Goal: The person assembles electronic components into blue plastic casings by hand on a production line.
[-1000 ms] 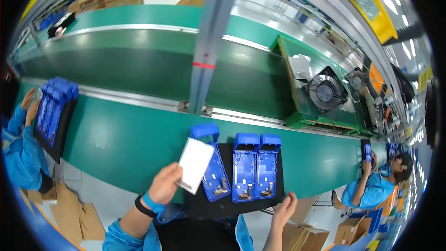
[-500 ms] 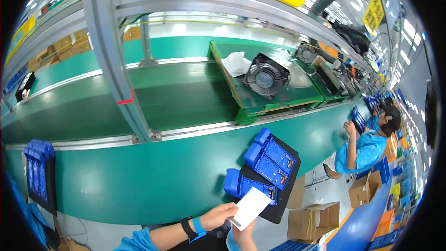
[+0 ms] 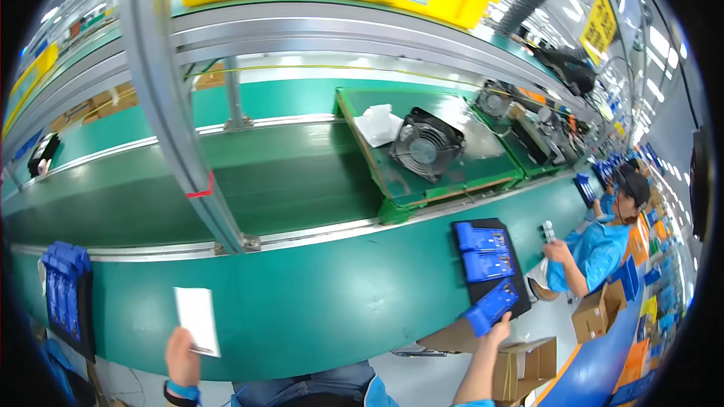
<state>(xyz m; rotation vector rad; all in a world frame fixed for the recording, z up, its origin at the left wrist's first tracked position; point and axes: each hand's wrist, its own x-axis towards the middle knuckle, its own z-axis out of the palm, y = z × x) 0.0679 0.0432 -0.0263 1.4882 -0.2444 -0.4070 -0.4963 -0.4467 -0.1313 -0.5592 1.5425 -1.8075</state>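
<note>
My left hand point(image 3: 183, 360) pinches a flat white card or booklet point(image 3: 197, 320) above the green bench at the left. A dark strip shows along the card's lower end. At the right, my right hand point(image 3: 492, 334) is closed at the near edge of a black tray point(image 3: 516, 245). Its fingers are partly hidden, close against the nearest blue plastic housing point(image 3: 494, 304), which sits askew on the tray. Beyond it, two more blue housings point(image 3: 486, 265) lie side by side, with small metal parts inside.
Another tray of blue housings point(image 3: 64, 294) stands at the bench's left end. A metal post point(image 3: 162, 105) rises from the rail behind the green bench point(image 3: 302, 294). A fan point(image 3: 426, 147) rests on the green-edged platform point(image 3: 445, 200). A co-worker point(image 3: 592, 245) sits at the right; cardboard boxes point(image 3: 539, 365) are below.
The tray with blue housings has slid right and away, turning anticlockwise. My hands have parted: the left carried the white card left, and the right let go of it and reached the tray.
</note>
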